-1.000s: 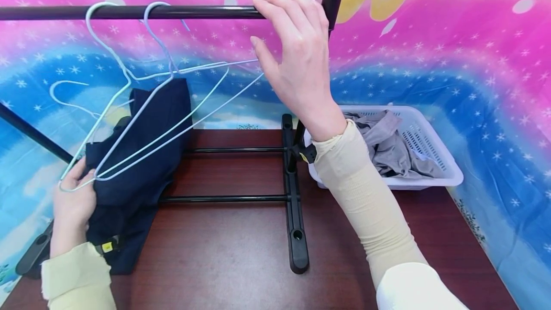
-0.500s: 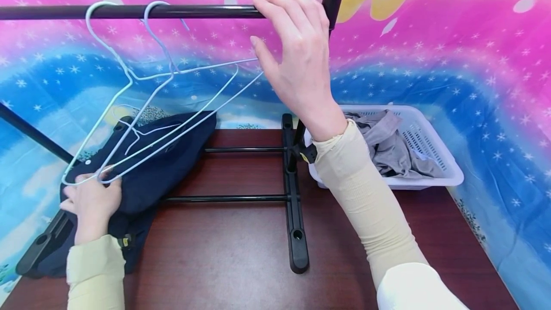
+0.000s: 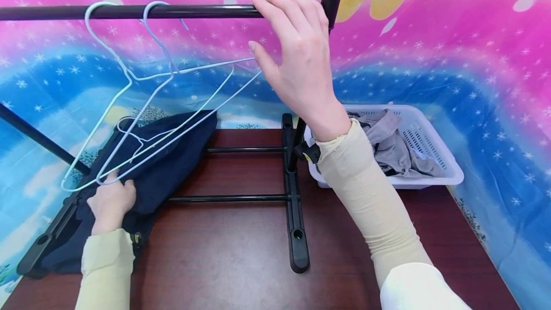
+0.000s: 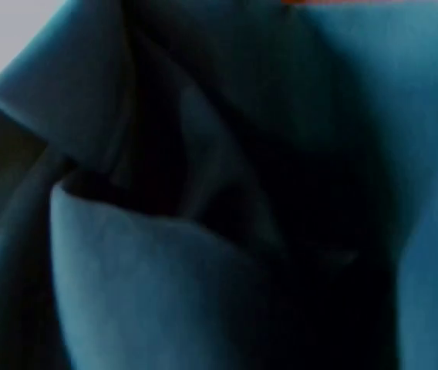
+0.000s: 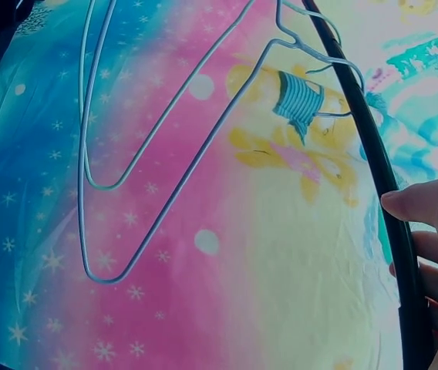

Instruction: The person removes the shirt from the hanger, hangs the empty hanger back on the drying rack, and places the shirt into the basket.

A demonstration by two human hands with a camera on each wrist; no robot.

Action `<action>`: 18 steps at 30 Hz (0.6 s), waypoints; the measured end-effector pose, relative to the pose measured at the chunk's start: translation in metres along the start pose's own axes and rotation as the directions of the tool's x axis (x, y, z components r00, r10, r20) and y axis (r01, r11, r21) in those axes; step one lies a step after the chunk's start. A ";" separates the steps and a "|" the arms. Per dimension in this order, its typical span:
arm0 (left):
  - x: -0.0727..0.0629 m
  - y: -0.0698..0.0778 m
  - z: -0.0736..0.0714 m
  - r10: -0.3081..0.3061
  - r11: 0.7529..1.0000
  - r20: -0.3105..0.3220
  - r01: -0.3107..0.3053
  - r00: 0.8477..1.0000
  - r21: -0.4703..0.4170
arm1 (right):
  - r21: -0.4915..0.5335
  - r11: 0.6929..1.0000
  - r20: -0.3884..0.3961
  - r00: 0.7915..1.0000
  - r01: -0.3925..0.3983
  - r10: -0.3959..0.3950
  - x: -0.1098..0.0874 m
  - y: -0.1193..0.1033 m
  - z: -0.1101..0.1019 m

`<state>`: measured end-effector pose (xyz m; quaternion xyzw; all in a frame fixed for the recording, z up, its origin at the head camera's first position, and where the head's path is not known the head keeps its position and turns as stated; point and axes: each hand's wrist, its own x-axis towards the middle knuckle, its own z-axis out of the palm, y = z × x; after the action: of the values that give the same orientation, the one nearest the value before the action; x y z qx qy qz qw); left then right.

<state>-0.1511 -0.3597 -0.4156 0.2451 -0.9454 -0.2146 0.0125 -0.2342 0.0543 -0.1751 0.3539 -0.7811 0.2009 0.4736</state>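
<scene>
A yellow mark on the black wrist device (image 3: 307,155) by the right cuff is too small to read. Three pale hangers show: a pair of hangers (image 3: 129,77) on the one black bar (image 3: 202,12), and a third hanger (image 3: 140,140) against a single navy garment (image 3: 168,176). That garment lies at the rack's left end, over the brown counter (image 3: 224,248). The left grip (image 3: 112,202) is at the cloth, near the paired hangers' lower corners; most fingers are hidden, so whether it pinches cannot be told. The right grip (image 3: 301,54) clasps the bar, thumb opposite fingers. One white basket (image 3: 454,171) holds grey cloth (image 3: 391,142).
</scene>
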 end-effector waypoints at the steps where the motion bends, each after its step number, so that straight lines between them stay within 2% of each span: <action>1: 0.001 0.001 0.003 0.025 1.000 -0.012 -0.025 1.000 -0.003 | -0.003 1.000 0.001 1.000 0.003 -0.003 0.000 0.000 0.000; 5: 0.002 0.004 0.010 0.127 0.992 -0.065 -0.128 0.990 -0.012 | -0.019 1.000 0.009 1.000 0.020 -0.019 0.001 0.001 0.000; 9: 0.004 0.009 0.016 0.184 0.980 -0.101 -0.190 0.978 -0.058 | -0.033 0.999 0.018 0.999 0.031 -0.030 0.001 0.001 -0.001; 18: -0.005 0.030 0.021 0.279 0.941 -0.067 -0.287 0.958 -0.181 | 0.015 0.998 0.034 0.998 0.058 -0.058 -0.001 0.002 -0.005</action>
<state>-0.1633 -0.3258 -0.4218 0.1086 -0.9457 -0.2942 0.0854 -0.2323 0.0598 -0.1738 0.3833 -0.7771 0.1866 0.4631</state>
